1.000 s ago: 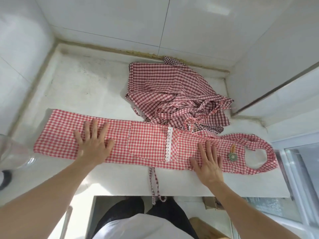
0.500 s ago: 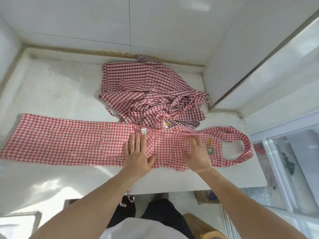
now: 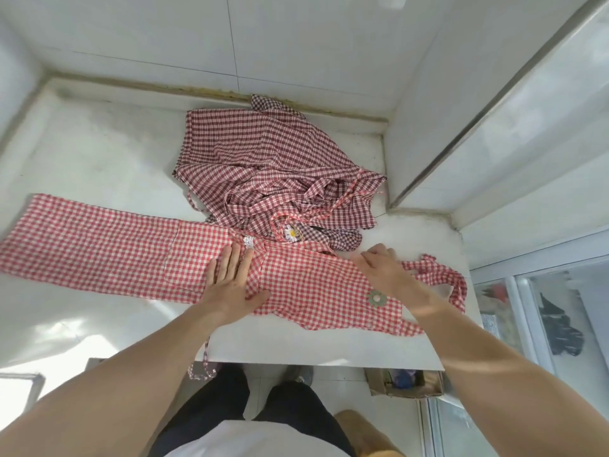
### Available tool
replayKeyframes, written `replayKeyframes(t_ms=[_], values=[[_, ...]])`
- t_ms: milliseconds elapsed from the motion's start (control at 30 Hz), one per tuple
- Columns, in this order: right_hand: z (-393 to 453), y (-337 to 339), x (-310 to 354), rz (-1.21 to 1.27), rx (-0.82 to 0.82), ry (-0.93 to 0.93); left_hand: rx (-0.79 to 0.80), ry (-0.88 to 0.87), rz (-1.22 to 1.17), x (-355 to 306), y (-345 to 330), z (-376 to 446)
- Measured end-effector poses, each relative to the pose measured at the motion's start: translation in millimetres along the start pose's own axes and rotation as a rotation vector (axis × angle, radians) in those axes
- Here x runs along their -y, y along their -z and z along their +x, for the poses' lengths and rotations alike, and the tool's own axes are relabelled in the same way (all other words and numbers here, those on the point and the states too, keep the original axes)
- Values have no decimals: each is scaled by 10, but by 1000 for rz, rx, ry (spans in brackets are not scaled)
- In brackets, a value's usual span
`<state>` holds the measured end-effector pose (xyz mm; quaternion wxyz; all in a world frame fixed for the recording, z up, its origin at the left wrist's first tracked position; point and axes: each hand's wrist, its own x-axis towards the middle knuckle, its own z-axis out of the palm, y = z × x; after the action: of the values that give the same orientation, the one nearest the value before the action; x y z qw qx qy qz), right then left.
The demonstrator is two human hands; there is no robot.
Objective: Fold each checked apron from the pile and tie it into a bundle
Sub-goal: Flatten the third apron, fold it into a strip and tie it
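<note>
Apron far end cut off by left edge, right hand fingertips motion-blurred so grip unclear, pile lower layers buried under top cloth, strap partly hidden behind left forearm

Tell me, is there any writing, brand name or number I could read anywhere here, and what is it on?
None can be read.
The red checked apron shows only a green flower patch and lace trim, no words.
The pile of darker aprons shows a daisy patch, no words.
The cardboard box under the counter is too blurred to show any print.
</note>
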<state>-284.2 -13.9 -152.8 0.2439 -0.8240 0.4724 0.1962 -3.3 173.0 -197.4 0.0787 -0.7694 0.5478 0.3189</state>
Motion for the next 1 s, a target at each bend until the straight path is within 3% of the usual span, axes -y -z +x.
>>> replayKeyframes(t_ms=[133,300,400,600,700,767,900,1000], values=[[-30,58,-246,-69,24,-90,-6,4,7,62,-12,-44],[-191,47,-647,-85,-64,-246,-46,-8,14,227,-69,-86],[-309,28,-882,-57,-53,-247,-56,-2,14,297,-79,-103],[-589,143,-1274,301,-213,-283,-67,10,-20,340,-56,-125],[-647,124,-1378,872,-327,-469,-96,9,-89,309,-34,-143],[-668,52,-1424,1113,-361,-528,-132,17,-132,287,-20,-150],[-726,-65,-1381,1215,-320,-581,-177,52,-156,214,8,-144],[-754,-56,-1351,1418,-133,-545,-162,102,-145,157,13,-132]])
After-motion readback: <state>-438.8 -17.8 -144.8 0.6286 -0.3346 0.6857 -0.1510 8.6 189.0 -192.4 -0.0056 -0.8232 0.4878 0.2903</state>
